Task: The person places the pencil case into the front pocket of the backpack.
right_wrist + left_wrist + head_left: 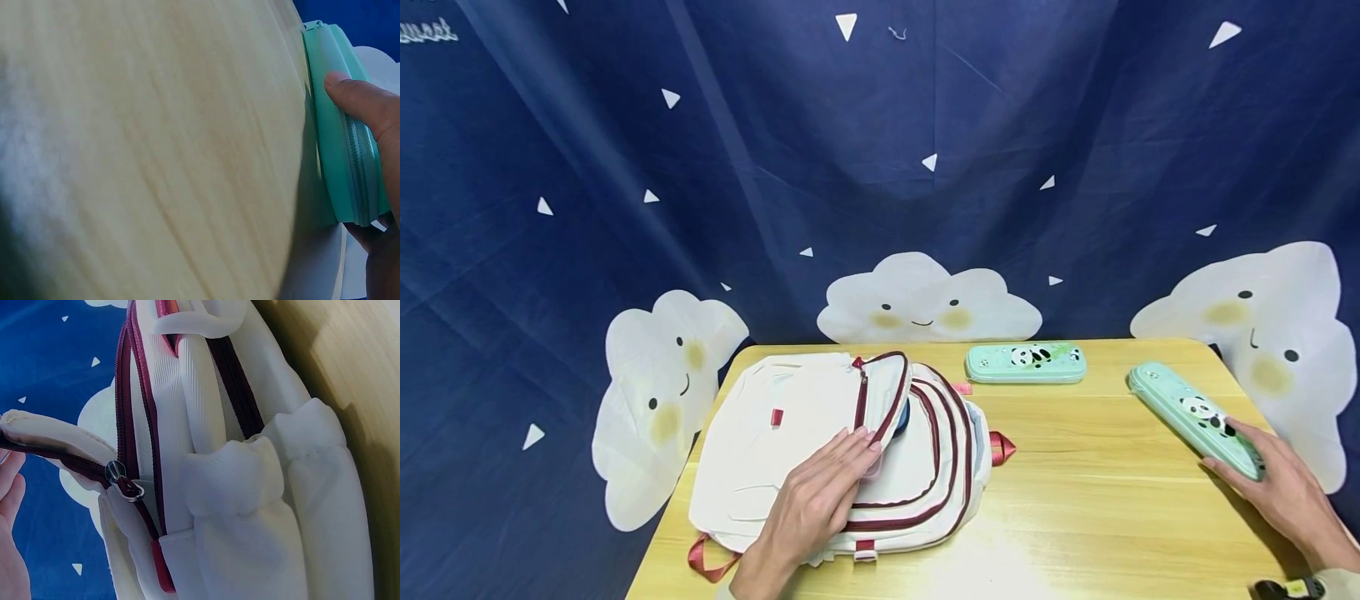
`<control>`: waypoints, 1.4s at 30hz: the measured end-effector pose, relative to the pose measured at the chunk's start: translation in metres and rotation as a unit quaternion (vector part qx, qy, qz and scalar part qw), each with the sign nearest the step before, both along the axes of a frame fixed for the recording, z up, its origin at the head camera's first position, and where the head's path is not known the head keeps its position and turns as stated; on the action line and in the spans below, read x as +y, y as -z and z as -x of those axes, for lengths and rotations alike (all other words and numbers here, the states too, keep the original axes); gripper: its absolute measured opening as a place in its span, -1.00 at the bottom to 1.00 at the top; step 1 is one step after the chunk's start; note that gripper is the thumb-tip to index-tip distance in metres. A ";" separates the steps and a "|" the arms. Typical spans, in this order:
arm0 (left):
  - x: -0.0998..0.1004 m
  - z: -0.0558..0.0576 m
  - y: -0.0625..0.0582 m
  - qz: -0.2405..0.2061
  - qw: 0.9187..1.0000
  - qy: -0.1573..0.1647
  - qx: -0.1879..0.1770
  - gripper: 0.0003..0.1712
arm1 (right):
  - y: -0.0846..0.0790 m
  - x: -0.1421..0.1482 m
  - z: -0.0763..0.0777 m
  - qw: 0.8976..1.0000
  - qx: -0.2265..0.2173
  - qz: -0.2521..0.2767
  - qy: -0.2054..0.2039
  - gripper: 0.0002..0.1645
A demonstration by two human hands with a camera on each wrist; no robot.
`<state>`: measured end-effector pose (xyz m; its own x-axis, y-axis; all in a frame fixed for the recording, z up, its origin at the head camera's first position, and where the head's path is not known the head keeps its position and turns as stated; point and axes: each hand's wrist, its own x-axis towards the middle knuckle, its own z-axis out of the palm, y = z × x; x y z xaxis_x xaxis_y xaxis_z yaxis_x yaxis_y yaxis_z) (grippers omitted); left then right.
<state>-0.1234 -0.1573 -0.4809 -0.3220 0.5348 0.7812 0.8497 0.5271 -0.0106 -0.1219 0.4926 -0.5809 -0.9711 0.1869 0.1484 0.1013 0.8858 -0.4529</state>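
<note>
A white backpack [808, 400] with dark red zips lies on the table, its front pocket flap [889, 392] unzipped and partly raised. My left hand [820, 492] rests at the flap's edge with fingers fairly straight; the thumb is hidden. In the left wrist view, only some fingers [11, 494] show, beside the flap's zip pull [116, 472]. At the table's right side, my right hand [1281, 483] grips the near end of a mint green panda pencil case [1183, 408]. In the right wrist view, its thumb lies along the zipped side of the case.
A second mint panda pencil case [1026, 363] lies at the back of the wooden table [1075, 483]. Something dark blue [902, 417] shows inside the pocket opening. Behind the table hangs a dark blue curtain [880, 167] with clouds and white triangles.
</note>
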 end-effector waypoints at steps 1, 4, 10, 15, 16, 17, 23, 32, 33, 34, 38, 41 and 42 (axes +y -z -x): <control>0.000 0.000 0.000 0.000 1.000 0.000 -0.001 -0.60 | 0.000 0.000 0.000 1.000 0.001 0.000 -0.001 0.05; 0.000 0.000 0.000 0.001 1.000 -0.001 -0.003 -0.60 | 0.003 0.001 -0.002 1.000 0.009 0.004 -0.005 0.04; 0.000 0.000 -0.001 0.001 1.000 -0.001 -0.004 -0.60 | 0.007 -0.001 -0.005 0.999 0.033 0.018 -0.012 0.01; 0.000 0.000 -0.001 -0.001 1.000 0.003 -0.002 -0.60 | 0.005 -0.004 -0.004 0.999 0.032 0.030 -0.015 0.01; 0.000 0.000 -0.001 -0.001 1.000 0.004 -0.001 -0.61 | 0.005 -0.005 -0.004 0.999 0.031 0.032 -0.016 0.02; 0.000 0.000 -0.001 -0.001 1.000 0.005 0.001 -0.61 | 0.004 -0.007 -0.005 0.999 0.031 0.032 -0.017 0.01; 0.000 0.000 0.000 0.000 1.000 0.006 0.003 -0.60 | 0.001 -0.015 -0.003 0.998 0.048 0.033 -0.034 -0.04; 0.001 0.000 -0.001 -0.001 1.000 0.005 0.001 -0.60 | -0.007 -0.028 0.002 0.994 0.066 0.040 -0.074 -0.07; 0.001 0.000 -0.001 -0.001 1.000 0.005 0.001 -0.60 | -0.007 -0.030 0.002 0.994 0.067 0.039 -0.076 -0.07; 0.001 0.000 -0.001 -0.001 1.000 0.005 0.001 -0.60 | -0.008 -0.031 0.002 0.994 0.068 0.041 -0.079 -0.06; 0.002 0.000 -0.001 0.000 1.000 0.007 0.006 -0.61 | -0.010 -0.036 0.002 0.990 0.087 0.049 -0.104 -0.05; 0.002 0.000 -0.001 -0.001 1.000 0.009 0.011 -0.61 | -0.012 -0.039 0.003 0.982 0.125 0.046 -0.130 -0.04; 0.002 0.000 0.000 -0.002 1.000 0.010 0.012 -0.61 | -0.013 -0.040 0.004 0.980 0.139 0.044 -0.139 -0.03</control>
<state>-0.1238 -0.1549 -0.4804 -0.2925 0.5379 0.7906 0.8593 0.5106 -0.0295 -0.1255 0.4521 -0.5677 -0.9108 -0.0558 0.4091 -0.2766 0.8181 -0.5041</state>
